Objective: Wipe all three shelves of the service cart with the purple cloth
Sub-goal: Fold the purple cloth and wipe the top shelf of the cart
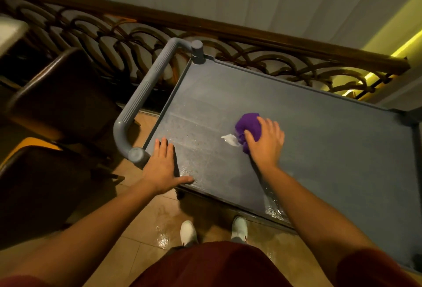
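Observation:
The grey service cart's top shelf (pixel 319 131) fills the right half of the head view; its left part glistens with wet streaks. A bunched purple cloth (pixel 247 124) with a white tag lies on the shelf's middle, and my right hand (pixel 266 143) presses down on it, fingers wrapped over it. My left hand (pixel 162 166) rests flat on the shelf's near left corner, fingers spread, holding nothing. The lower shelves are hidden beneath the top one.
The cart's grey handle (pixel 146 95) curves off its left end. A wrought railing with a wooden rail (pixel 205 26) runs right behind the cart. Dark chairs (pixel 61 99) stand to the left. My white shoes (pixel 188 232) stand on wet tiled floor.

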Motion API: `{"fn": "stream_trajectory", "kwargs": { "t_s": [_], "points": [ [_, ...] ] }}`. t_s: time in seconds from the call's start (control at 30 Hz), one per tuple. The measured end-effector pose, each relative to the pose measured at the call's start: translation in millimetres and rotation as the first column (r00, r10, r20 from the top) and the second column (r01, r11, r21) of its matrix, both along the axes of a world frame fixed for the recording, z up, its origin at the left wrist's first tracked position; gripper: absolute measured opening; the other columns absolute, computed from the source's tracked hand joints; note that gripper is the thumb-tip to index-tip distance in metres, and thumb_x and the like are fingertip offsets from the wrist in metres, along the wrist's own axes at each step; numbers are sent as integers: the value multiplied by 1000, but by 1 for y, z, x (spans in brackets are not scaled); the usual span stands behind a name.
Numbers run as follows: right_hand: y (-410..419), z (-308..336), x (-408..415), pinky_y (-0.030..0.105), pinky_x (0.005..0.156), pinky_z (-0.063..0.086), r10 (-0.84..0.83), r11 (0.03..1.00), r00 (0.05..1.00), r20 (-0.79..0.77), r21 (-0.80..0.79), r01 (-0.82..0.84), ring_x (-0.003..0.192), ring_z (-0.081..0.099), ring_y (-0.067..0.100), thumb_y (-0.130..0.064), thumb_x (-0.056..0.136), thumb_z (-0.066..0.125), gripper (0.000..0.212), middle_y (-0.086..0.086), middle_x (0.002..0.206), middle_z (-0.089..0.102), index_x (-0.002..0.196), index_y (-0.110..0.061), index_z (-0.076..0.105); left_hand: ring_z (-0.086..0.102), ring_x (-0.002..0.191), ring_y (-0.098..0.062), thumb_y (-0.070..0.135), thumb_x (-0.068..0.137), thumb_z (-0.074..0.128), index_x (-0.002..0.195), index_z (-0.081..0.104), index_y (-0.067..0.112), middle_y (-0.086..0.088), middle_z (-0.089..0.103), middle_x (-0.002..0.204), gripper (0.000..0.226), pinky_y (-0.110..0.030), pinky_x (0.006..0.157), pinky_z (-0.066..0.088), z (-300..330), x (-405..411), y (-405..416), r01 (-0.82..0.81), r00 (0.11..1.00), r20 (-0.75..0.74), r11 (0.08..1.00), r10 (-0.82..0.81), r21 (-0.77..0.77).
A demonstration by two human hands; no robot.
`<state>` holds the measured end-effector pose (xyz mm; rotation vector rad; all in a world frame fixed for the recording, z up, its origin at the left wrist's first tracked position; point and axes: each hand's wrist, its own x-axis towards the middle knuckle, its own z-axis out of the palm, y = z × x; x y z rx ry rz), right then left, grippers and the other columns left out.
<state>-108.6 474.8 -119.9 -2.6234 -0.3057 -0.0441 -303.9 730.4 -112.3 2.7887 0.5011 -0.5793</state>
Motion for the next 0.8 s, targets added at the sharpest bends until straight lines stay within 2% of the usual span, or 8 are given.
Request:
{"fn": "stream_trajectory", "kwargs": {
  "t_s": [0.07,0.2,0.37,0.47,0.53,0.63,0.7,0.8],
  "points": [
    [1,-7,-1,50,124,17,-22,999,1000,-19,28,22,149,30,37,-42,95,62,61,15,157,42,149,-18,46,-17,151,-41,103,59,19,158,-5,3,-22,-15,165,143,-51,122,-4,-2,-7,-8,-11,999,-30,998,13,60],
    [56,-19,-22,51,123,22,-41,949,993,-108,305,72,148,33,35,-23,97,63,50,14,155,46,145,-12,52,-19,151,-41,100,68,7,156,-9,1,-23,-18,164,134,-53,125,-1,-10,-7,-16,-48,999,-16,993,50,109],
    [104,-19,-43,49,124,24,244,913,960,-133,366,-182,146,39,28,-19,96,63,47,8,152,51,142,-18,55,-22,150,-39,99,70,11,156,-11,2,-21,-20,164,131,-48,123,-7,-14,-10,-7,-69,997,-28,989,73,130],
    [94,-16,-53,46,121,31,479,850,869,-128,315,-422,143,43,24,-23,94,67,48,4,150,54,141,-24,55,-25,149,-37,103,65,14,156,-13,5,-19,-23,163,137,-47,121,-10,-12,-12,-8,-75,996,-45,994,79,83],
    [79,-11,-43,47,117,39,569,810,816,-105,245,-533,137,49,23,-24,90,72,53,3,145,58,140,-25,55,-28,147,-34,106,60,21,156,-16,8,-16,-27,162,142,-44,119,-13,-9,-13,-6,-82,996,-47,997,81,-3],
    [83,5,-12,49,107,48,553,814,829,-87,269,-515,126,57,24,-22,93,68,48,4,136,64,139,-24,56,-30,146,-33,107,55,29,156,-18,9,-14,-30,161,148,-44,118,-14,-1,-12,-2,-81,996,-46,995,78,-54],
    [102,11,1,51,112,42,549,821,832,-87,247,-515,134,52,27,-31,97,62,46,3,141,61,142,-26,53,-29,148,-33,108,52,29,156,-17,9,-14,-30,161,151,-47,122,-10,1,-10,-3,-89,995,-55,995,87,-34],
    [121,1,-7,56,122,22,648,761,756,-93,36,-648,148,33,28,-46,99,56,50,0,155,48,146,-32,49,-25,150,-34,109,50,28,157,-15,8,-15,-27,163,153,-49,124,-6,-1,-9,-8,-121,992,-27,992,121,-18]
  ]
}}
